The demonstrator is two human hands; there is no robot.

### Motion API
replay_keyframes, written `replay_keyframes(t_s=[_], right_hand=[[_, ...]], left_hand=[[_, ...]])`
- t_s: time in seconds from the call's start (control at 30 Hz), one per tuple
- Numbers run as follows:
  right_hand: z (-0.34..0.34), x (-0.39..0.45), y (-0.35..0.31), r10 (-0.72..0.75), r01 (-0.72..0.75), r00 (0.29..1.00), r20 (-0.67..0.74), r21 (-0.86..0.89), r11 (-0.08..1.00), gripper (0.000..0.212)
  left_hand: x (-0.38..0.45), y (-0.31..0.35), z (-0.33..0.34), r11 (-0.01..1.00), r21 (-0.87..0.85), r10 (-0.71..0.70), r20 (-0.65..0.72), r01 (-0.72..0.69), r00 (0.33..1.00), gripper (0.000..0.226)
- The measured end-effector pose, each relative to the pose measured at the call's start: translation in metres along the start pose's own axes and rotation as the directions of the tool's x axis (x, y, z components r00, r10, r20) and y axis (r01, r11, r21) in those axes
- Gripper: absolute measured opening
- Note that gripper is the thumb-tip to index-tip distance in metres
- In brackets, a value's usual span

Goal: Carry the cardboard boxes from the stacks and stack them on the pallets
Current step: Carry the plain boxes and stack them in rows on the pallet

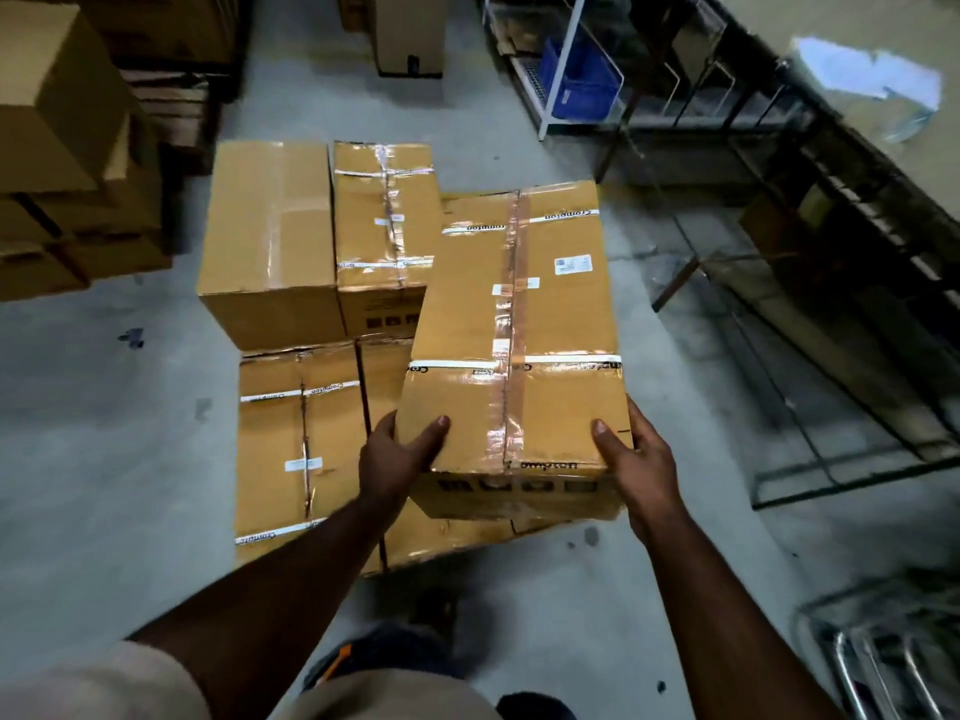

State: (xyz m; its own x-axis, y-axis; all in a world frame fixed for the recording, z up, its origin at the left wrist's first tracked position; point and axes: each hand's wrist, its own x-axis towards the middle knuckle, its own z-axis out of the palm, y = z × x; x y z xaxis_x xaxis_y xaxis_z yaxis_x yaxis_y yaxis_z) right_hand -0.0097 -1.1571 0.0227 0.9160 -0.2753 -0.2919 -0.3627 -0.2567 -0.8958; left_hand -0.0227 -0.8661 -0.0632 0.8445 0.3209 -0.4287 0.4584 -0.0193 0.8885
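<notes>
A person in a beige short sleeve [145, 678] holds a long, rectangular cardboard box [519, 324] by its near end, above a stack of similar boxes on a grey concrete floor [104, 407]. The left hand [400, 459] clasps the near left corner, thumb lying on the top face and fingers out of sight round the side; the right hand [641, 470] grips the near right corner the same way, thumb on top. The box is smooth brown corrugated board, sealed lengthwise with glossy clear tape and crossed by two white bands printed "Crompton". Two small white labels sit on its lid, their text too small to read. Dark block symbols mark its near end face.

Beneath and to the left lies a lower box [301, 444], banded with the same Crompton tape and carrying a small white sticker. Behind it stand a plain box [270, 236] with one clear tape seam and, just beside it, a heavily taped box [387, 220], wrinkled and shiny.

Further left, more brown cartons [57, 148] are stacked. At the far right, a blue plastic crate [576, 80] sits in a white metal-frame shelf [563, 59], beside dark metal racking [831, 210]. Another upright carton [410, 33] stands at the far end of the floor.
</notes>
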Motion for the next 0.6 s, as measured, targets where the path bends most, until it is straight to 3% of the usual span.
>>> replay_keyframes(t_s=[0.23, 0.43, 0.6], right_hand=[[-0.099, 0.117, 0.037, 0.049, -0.053, 0.997, 0.067, 0.067, 0.996, 0.051], [-0.206, 0.227, 0.068, 0.08, -0.089, 0.984, 0.157, 0.049, 0.995, 0.051], [-0.228, 0.293, 0.046, 0.1, -0.122, 0.953, 0.285, 0.06, 0.991, 0.045]], left_hand=[[0.018, 0.036, 0.135, 0.998, 0.041, 0.05, 0.014, -0.051, 0.999, 0.066], [0.008, 0.05, 0.248, 0.995, 0.09, 0.021, 0.216, -0.041, 0.976, 0.096], [0.019, 0.083, 0.286, 0.975, 0.216, -0.018, 0.261, -0.041, 0.965, 0.13]])
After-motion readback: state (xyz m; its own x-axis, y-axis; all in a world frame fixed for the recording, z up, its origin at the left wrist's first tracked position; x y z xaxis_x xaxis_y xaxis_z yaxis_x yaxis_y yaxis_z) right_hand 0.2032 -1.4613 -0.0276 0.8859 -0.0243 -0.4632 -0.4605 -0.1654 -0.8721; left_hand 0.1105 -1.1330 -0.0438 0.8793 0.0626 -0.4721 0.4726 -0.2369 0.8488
